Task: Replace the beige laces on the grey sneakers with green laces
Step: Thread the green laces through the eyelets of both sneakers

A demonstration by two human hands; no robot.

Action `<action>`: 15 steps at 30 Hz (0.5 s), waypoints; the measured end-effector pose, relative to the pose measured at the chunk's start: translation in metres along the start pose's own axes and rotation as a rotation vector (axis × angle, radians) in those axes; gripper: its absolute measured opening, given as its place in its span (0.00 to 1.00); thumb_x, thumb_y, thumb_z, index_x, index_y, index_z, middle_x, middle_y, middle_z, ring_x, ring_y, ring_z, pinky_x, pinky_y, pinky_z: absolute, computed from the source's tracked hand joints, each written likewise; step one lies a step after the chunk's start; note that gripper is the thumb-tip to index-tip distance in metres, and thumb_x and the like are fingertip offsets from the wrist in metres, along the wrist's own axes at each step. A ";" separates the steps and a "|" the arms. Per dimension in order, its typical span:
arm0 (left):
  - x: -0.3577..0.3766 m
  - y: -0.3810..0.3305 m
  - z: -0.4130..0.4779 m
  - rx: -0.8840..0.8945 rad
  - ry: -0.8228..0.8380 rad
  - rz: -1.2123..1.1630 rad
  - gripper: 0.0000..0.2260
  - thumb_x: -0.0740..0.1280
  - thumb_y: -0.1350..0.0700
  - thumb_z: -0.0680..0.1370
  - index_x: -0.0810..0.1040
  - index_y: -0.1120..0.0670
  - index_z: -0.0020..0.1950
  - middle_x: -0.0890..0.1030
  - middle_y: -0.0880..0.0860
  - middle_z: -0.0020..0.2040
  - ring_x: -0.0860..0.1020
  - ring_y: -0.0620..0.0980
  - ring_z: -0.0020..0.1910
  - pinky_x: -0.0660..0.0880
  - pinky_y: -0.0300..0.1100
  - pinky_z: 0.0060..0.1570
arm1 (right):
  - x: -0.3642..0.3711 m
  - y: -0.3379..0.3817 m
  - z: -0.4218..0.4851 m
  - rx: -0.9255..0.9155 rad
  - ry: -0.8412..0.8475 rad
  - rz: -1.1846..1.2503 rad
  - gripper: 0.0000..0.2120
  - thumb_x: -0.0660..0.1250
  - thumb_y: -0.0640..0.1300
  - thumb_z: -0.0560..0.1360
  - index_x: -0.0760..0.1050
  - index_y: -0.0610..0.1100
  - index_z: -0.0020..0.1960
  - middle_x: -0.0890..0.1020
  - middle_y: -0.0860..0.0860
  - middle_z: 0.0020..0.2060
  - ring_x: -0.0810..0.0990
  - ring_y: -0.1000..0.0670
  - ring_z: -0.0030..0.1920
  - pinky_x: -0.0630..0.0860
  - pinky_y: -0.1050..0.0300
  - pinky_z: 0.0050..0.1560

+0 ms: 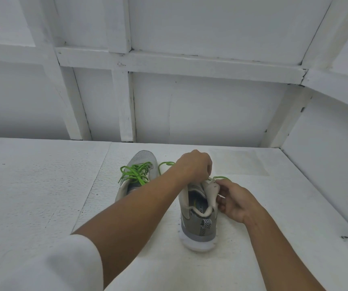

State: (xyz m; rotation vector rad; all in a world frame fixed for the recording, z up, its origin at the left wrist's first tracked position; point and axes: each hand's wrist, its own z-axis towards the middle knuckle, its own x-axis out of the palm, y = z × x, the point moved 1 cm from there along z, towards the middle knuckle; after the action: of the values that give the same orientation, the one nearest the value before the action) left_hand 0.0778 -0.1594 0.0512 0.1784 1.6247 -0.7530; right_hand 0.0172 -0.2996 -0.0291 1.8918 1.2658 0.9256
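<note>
left hand (pixel 196 164) curled over right-side sneaker (pixel 198 215), pinching green lace (pixel 221 177) at the top eyelets, probably to thread it | right hand (pixel 235 199) gripped that sneaker's collar, steadying it upright | other sneaker (pixel 136 177) just beside, already green-laced | worktop (pixel 42 185) open to the left; wall panel (pixel 326 164) near on the right

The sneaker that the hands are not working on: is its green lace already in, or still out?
In. The green lace crosses the front of that sneaker and is knotted with loops.
</note>
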 end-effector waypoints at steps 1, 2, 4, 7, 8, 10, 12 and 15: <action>0.000 -0.001 0.000 0.004 -0.006 0.008 0.09 0.64 0.62 0.73 0.83 0.52 0.47 0.82 0.52 0.48 0.80 0.53 0.47 0.76 0.43 0.45 | 0.000 0.000 0.000 0.002 0.005 -0.004 0.07 0.66 0.46 0.76 0.76 0.44 0.51 0.79 0.44 0.46 0.73 0.48 0.38 0.64 0.54 0.36; 0.000 -0.002 -0.001 0.011 -0.014 0.017 0.09 0.64 0.62 0.73 0.82 0.51 0.47 0.82 0.52 0.49 0.79 0.53 0.48 0.75 0.42 0.45 | 0.000 0.000 0.000 0.004 0.013 -0.011 0.07 0.67 0.47 0.76 0.76 0.44 0.52 0.79 0.44 0.47 0.73 0.47 0.39 0.65 0.54 0.37; 0.000 -0.004 -0.002 0.035 -0.021 0.051 0.09 0.64 0.62 0.74 0.82 0.51 0.48 0.82 0.52 0.49 0.79 0.52 0.49 0.73 0.42 0.44 | 0.001 0.003 -0.003 0.005 0.030 -0.042 0.09 0.66 0.48 0.76 0.76 0.44 0.53 0.79 0.43 0.47 0.73 0.46 0.42 0.65 0.53 0.39; 0.004 -0.010 -0.002 0.069 0.006 0.125 0.09 0.63 0.60 0.77 0.80 0.53 0.53 0.79 0.54 0.52 0.77 0.54 0.51 0.72 0.43 0.45 | 0.003 0.012 -0.010 -0.004 0.041 -0.135 0.11 0.65 0.49 0.77 0.77 0.44 0.55 0.82 0.44 0.46 0.76 0.47 0.42 0.68 0.53 0.44; 0.006 -0.012 -0.002 0.072 0.010 0.158 0.08 0.63 0.58 0.77 0.78 0.54 0.55 0.78 0.55 0.53 0.77 0.54 0.52 0.72 0.44 0.47 | 0.004 0.016 -0.013 -0.015 0.043 -0.180 0.11 0.65 0.50 0.78 0.78 0.45 0.55 0.84 0.45 0.46 0.78 0.47 0.43 0.68 0.53 0.46; 0.007 -0.013 -0.003 0.069 0.001 0.200 0.10 0.62 0.56 0.79 0.75 0.56 0.59 0.77 0.57 0.55 0.77 0.56 0.53 0.73 0.46 0.49 | 0.005 0.022 -0.018 -0.058 0.028 -0.282 0.11 0.62 0.50 0.79 0.80 0.46 0.52 0.85 0.47 0.46 0.79 0.49 0.42 0.68 0.55 0.45; 0.007 -0.013 -0.005 0.062 -0.032 0.220 0.11 0.61 0.56 0.79 0.72 0.56 0.61 0.77 0.58 0.55 0.76 0.57 0.53 0.72 0.46 0.49 | 0.008 0.027 -0.021 -0.152 -0.036 -0.432 0.09 0.62 0.48 0.80 0.80 0.47 0.49 0.85 0.48 0.47 0.80 0.49 0.41 0.68 0.59 0.39; 0.006 -0.008 -0.011 0.030 -0.112 0.243 0.13 0.62 0.54 0.79 0.71 0.54 0.63 0.78 0.56 0.56 0.74 0.56 0.58 0.68 0.48 0.55 | 0.016 0.032 -0.022 -0.337 -0.104 -0.645 0.07 0.63 0.43 0.79 0.80 0.46 0.47 0.84 0.47 0.44 0.79 0.48 0.40 0.71 0.60 0.36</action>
State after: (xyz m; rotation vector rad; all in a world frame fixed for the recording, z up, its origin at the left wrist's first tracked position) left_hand 0.0629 -0.1614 0.0486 0.3426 1.4545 -0.5904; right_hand 0.0178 -0.2908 0.0119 1.1421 1.4229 0.6308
